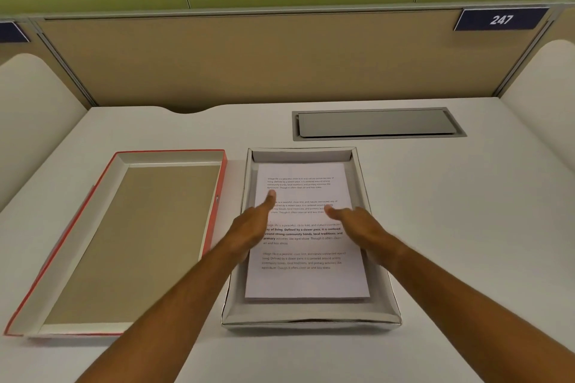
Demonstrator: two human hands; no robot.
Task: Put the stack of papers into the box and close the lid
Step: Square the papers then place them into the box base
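Note:
A stack of white printed papers [306, 278] lies flat inside the shallow grey box [311, 319] at the middle of the desk. The box's lid [130, 239], red outside and brown inside, rests upside down on the desk to the left of the box. My left hand [253, 225] hovers over the box's left side, thumb stretched across the paper. My right hand [357, 227] is over the right side, fingers spread. Neither hand grips anything; whether they touch the paper is unclear.
The white desk [451, 227] has a grey cable hatch [376, 123] behind the box. A tan partition [264, 56] with a blue sign reading 247 [501, 19] closes the back. White curved side panels stand at left and right.

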